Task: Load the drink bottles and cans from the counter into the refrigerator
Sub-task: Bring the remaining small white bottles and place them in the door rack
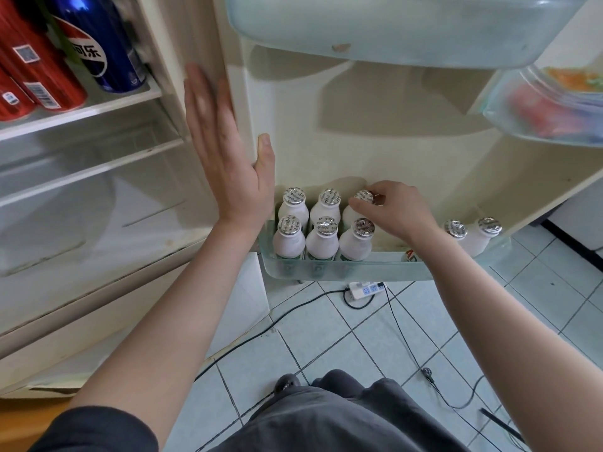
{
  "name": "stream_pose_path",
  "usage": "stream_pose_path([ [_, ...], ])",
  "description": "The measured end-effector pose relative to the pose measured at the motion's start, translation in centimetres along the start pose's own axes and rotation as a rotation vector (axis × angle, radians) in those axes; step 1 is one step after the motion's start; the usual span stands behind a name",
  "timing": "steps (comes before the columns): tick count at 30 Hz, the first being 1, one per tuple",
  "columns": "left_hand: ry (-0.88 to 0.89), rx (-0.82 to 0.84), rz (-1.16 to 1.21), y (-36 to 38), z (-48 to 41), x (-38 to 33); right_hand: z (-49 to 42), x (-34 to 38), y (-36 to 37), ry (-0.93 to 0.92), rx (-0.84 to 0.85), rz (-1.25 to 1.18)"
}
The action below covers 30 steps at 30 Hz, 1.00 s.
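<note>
Bottle [363, 196] stands upright, cap up, right hand [396, 212] pinching it.

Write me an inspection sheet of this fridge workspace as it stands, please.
Surface: clear door bin at the bottom of the open fridge door, holding bottles.
Job's things: six white bottles in two rows at the bin's left, two more bottles at its right; red cans and a blue can on an inner shelf.
Clutter: colourful packets, blurred, in an upper door bin.
Hands: left hand flat, fingers straight, at the fridge's front edge; right hand pinches the foil cap of a back-row bottle.
Cables: white power strip and black cables on the floor.
Surroundings: pale tiled floor.
</note>
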State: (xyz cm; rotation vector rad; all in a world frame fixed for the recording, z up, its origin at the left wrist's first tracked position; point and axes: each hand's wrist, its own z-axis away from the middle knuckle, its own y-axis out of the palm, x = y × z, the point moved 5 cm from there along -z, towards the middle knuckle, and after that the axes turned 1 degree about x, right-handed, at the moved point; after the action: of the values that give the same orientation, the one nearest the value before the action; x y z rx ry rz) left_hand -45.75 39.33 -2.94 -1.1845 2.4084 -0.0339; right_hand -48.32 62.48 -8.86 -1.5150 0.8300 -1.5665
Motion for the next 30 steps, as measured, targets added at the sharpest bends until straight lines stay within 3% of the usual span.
stream_pose_path([
  [17,0.011,-0.031,-0.005,0.1,0.0,0.0,0.0,0.1,0.5,0.088,-0.054,-0.070],
  [23,-0.012,-0.024,-0.035,0.0,0.1,0.0,0.7,-0.4,0.4,0.100,0.024,-0.149],
  [26,-0.030,-0.010,-0.047,0.1,0.2,0.0,1.9,-1.1,-1.4,0.059,-0.104,-0.209],
  [30,-0.063,0.008,-0.061,0.1,0.3,0.0,4.2,-3.1,-4.7,0.009,-0.332,-0.072],
])
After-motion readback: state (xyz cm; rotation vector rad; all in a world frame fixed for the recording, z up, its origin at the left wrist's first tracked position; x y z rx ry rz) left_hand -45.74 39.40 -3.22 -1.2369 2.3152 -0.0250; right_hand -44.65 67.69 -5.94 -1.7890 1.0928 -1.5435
